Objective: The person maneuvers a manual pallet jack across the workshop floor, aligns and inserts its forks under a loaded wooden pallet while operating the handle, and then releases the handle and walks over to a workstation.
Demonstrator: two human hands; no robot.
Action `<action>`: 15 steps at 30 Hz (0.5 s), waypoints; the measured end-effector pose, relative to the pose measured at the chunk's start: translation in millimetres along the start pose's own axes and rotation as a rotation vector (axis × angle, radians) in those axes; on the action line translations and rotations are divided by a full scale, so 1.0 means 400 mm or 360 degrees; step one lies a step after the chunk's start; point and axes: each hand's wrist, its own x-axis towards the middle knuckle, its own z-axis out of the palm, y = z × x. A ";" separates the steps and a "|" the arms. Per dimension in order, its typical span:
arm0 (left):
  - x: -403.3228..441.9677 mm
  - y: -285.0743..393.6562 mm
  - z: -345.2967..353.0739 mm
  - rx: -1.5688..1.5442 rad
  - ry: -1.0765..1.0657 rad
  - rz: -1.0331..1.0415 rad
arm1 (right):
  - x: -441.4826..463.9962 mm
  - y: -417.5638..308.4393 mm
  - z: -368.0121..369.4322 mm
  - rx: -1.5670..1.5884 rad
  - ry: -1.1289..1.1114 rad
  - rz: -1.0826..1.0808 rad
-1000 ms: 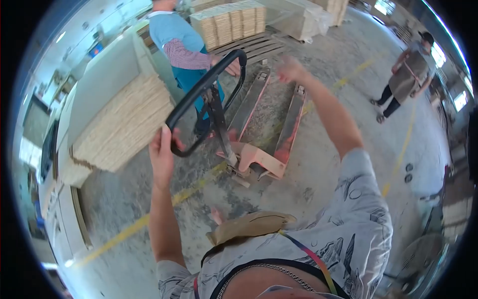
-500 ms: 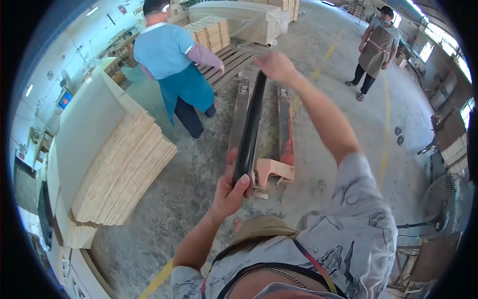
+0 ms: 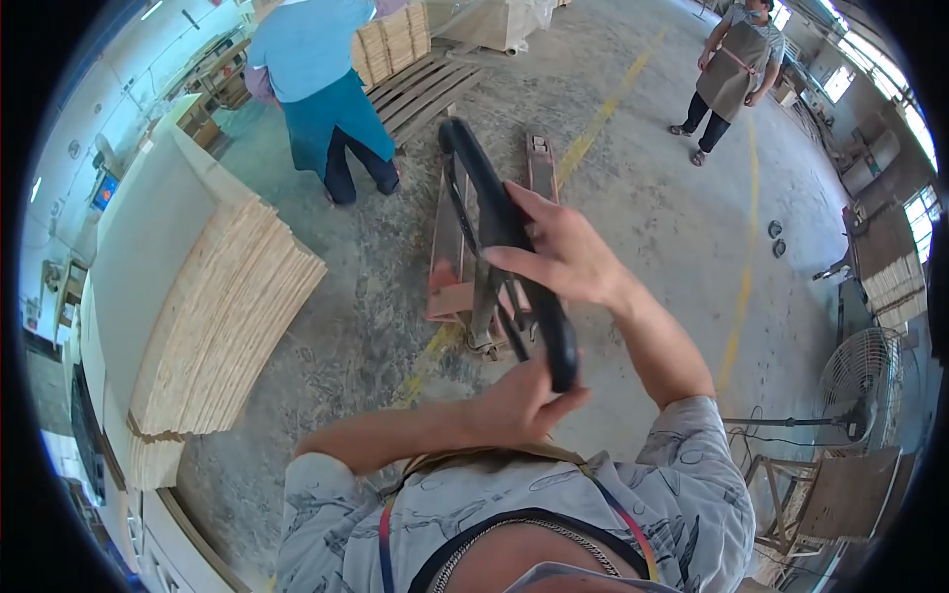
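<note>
A pallet jack's black loop handle (image 3: 481, 173) slants across the middle of the view, tilted toward me. My left hand (image 3: 524, 395) is closed around its near end, close to my apron. Over the middle of the handle is my right hand (image 3: 578, 252), thumb and index finger spread apart across it. Some of its other fingers are hidden. Below the handle the worn red pallet jack (image 3: 453, 299) rests on the floor, its two forks pointing away from me.
A tall stack of plywood sheets (image 3: 222, 316) stands at left. A person in a teal apron (image 3: 326, 109) is by a wooden pallet (image 3: 420, 97). Another person in a brown apron (image 3: 736, 69) stands at back right. A floor fan (image 3: 860, 385) and a wooden frame (image 3: 791, 499) are at right.
The handle has swung from upright and turned, so its loop shows. My right hand has come down to its middle; my left hand has moved right and lower. The pallet jack appears turned.
</note>
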 end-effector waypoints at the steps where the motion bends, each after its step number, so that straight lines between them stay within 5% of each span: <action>1: 0.018 0.017 -0.015 0.0210 -0.0221 0.0074 | -0.017 -0.015 -0.021 0.0207 -0.0062 -0.0007; 4: 0.101 0.082 -0.184 0.0441 -0.0785 0.0155 | -0.116 -0.068 -0.053 0.0138 -0.0215 0.0213; 6: 0.149 0.140 -0.356 0.0457 -0.0289 0.0030 | -0.216 -0.087 -0.030 0.0021 -0.0156 0.0271; 8: 0.235 0.072 -0.482 0.0473 0.0511 0.0426 | -0.293 -0.111 0.014 -0.0028 0.0007 0.0383; 12: 0.515 -0.160 -0.566 0.0832 0.0649 0.1213 | -0.377 -0.081 0.195 -0.0062 0.0416 0.0554; 13: 0.538 -0.220 -0.564 0.0781 0.0634 0.1271 | -0.373 -0.070 0.262 0.0260 0.0908 0.0556; 14: 0.549 -0.258 -0.565 0.0607 0.0312 0.0767 | -0.366 -0.051 0.304 0.0576 0.1408 0.0522; 15: 0.561 -0.280 -0.565 0.0432 -0.0024 0.0262 | -0.367 -0.028 0.327 0.0548 0.1434 0.0533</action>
